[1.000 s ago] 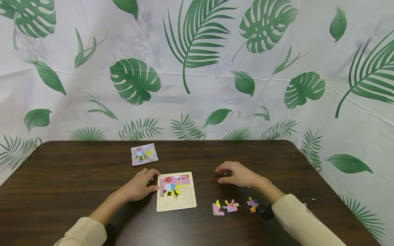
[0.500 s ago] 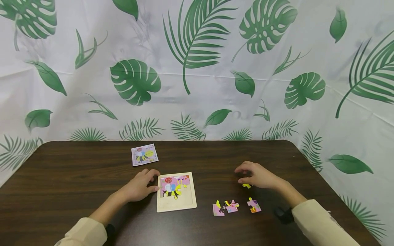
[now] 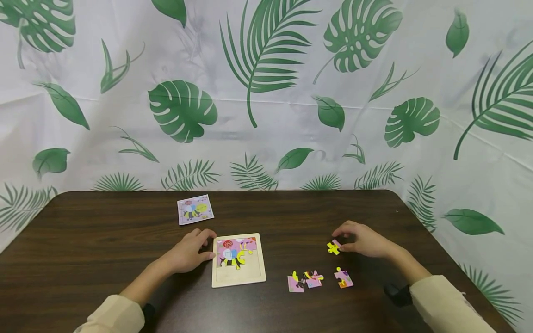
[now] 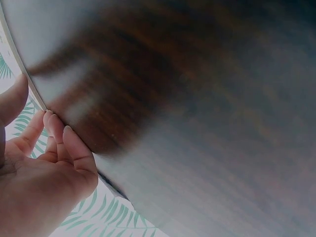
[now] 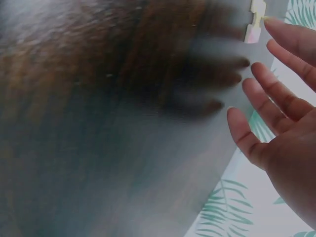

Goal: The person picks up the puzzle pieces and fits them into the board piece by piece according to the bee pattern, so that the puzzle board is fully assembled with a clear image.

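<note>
No text, label, brand, number or sign can be read on the card (image 3: 195, 209), board (image 3: 238, 275), loose pieces (image 3: 343, 278), worktop (image 3: 125, 222) or backdrop (image 3: 283, 136), in the head view or either wrist view.

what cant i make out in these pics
Head view: fine details on the card, too small.
Head view: the tray beneath its fitted pieces, covered by them.
Head view: whether the right grip pinches the yellow-and-pink piece, too small.
Left wrist view: the rest of the tray, cut off by the left edge.
Right wrist view: that piece's upper end, cut off by the top edge.
</note>
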{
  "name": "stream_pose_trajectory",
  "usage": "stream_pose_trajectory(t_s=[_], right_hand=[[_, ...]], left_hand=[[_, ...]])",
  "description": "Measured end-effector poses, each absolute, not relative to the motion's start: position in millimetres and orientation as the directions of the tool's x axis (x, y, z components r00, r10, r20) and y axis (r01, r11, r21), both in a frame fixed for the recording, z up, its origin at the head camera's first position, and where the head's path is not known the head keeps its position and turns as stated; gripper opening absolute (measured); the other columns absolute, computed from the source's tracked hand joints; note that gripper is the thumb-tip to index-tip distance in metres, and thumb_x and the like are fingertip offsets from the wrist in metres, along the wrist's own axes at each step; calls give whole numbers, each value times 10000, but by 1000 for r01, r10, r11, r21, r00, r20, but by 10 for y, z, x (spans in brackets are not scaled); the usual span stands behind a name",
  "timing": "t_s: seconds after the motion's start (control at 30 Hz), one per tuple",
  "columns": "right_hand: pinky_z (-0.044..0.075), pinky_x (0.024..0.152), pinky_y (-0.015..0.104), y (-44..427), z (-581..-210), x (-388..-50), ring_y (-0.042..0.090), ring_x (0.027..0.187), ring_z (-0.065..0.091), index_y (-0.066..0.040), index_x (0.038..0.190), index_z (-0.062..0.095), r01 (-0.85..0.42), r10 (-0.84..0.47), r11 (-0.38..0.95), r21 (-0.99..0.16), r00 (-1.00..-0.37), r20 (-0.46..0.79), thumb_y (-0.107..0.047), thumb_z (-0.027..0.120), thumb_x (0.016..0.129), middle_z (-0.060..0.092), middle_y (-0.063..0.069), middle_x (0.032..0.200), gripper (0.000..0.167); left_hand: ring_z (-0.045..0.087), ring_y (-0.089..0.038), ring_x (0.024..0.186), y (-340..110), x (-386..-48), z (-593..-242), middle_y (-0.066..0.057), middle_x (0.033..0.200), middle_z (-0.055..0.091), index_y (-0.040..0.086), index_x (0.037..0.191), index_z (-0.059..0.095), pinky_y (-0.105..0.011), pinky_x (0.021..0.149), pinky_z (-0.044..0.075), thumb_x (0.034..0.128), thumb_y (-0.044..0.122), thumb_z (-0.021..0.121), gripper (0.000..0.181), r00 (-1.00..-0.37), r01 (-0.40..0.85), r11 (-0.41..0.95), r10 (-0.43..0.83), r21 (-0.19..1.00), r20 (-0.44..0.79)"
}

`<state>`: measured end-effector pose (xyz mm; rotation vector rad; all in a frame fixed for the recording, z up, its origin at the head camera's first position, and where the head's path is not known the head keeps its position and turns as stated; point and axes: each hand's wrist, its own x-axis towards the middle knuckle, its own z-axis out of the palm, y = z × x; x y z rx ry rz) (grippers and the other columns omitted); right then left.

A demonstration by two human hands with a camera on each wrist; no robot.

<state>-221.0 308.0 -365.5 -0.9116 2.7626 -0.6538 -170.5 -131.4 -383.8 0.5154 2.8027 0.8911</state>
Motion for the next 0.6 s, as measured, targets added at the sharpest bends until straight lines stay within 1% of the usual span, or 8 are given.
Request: stream_pose_trajectory(t_s=[0.2, 0.5, 0.6], right_hand=[[439, 794, 459, 3096, -3678, -2190, 299, 944, 553, -58, 1053, 630, -526, -604, 710, -468, -797, -22, -138, 705, 798, 533, 57, 1027, 278], [435, 788, 472, 3120, -3739, -2192, 279, 938, 532, -77, 1053, 645, -533, -600, 716, -451, -800, -7, -88, 701, 788, 518, 34, 1015, 271], [436, 781, 473, 3122, -3748, -2192, 274, 934, 523, -87, 1041, 648, -529, -595, 718, -453, -804, -4, -94, 704, 786, 514, 33, 1010, 261]], left_hand=[[457, -238, 861, -1315, -1706, -3839, -66, 913, 465, 70, 1138, 504, -426, 733, 394, 831, 158, 669, 360, -929, 276, 764, 367, 584, -40], [457, -236, 856, -1316, -1706, -3842, -63, 908, 466, 68, 1134, 508, -423, 733, 393, 828, 157, 673, 360, -930, 277, 763, 366, 584, -38], [456, -235, 857, -1315, -1707, -3839, -62, 909, 465, 72, 1135, 508, -423, 734, 393, 828, 162, 673, 360, -930, 275, 764, 364, 583, -38]])
